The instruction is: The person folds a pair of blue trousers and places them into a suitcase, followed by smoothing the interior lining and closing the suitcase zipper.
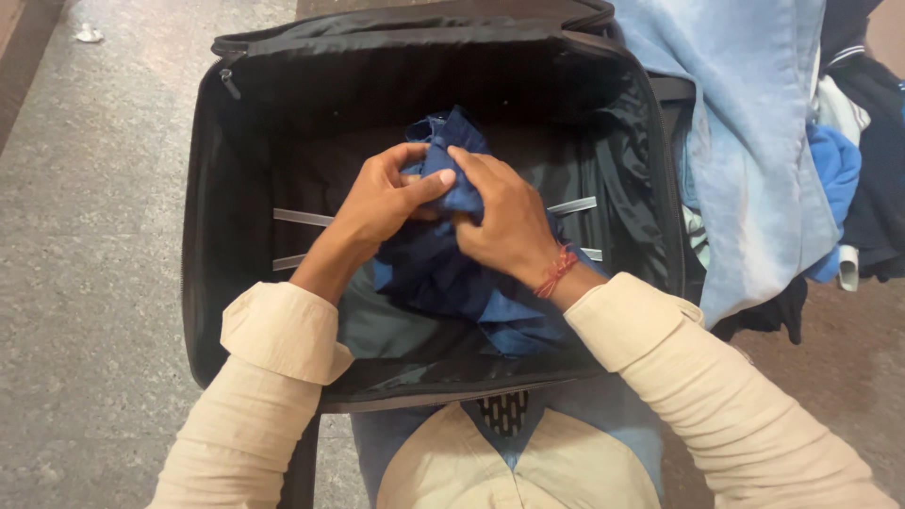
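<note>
Head camera looks down on a dark blue garment (443,273) bunched in the middle of an open black suitcase (203,236). Both hands meet on its upper part: the left hand (382,198) closes on the cloth from nine o'clock, thumb pressed across the fold, and the right hand (504,221) clenches the same bunch from three o'clock. A red thread bracelet (556,271) circles the right wrist. Cream sleeves (283,330) cover both forearms. Under the garment two grey straps (302,219) cross the suitcase lining. At two o'clock, outside the case, lies a light blue cloth (754,141) beside a heap of darker clothes (872,160). Grey stone floor (85,236) spreads at nine o'clock.
</note>
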